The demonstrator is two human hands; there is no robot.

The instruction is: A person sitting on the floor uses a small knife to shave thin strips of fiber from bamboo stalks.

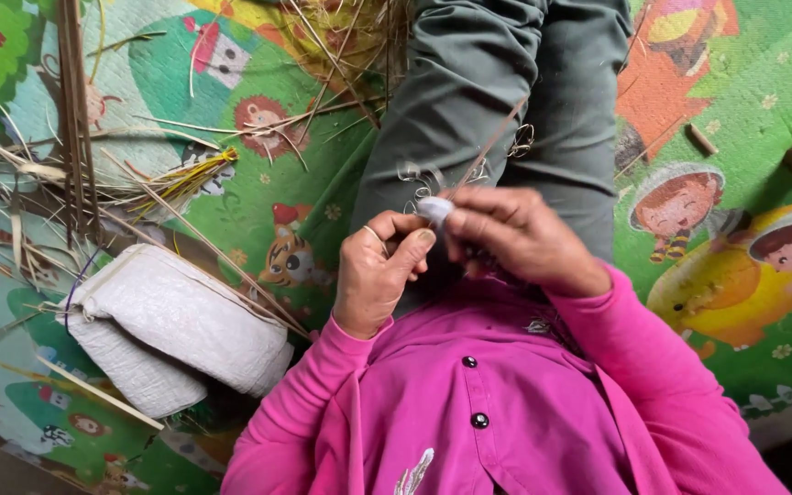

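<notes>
A thin reed strip (486, 147) runs up and away from the fingertips, across the person's grey-trousered lap (506, 101). Its near end sits between the two hands, where a small pale wrap (434, 210) covers a fingertip. The right hand (520, 234) pinches the strip at that spot; the left hand (379, 270), fingers curled in, presses its thumb against the same point. The step in hand looks like working or splitting the strip, and steady tension with a firm pinch seems called for. Left of the left hand lie a folded white sack (171, 330) and loose reeds (75, 119) on the play mat (735, 119).
</notes>
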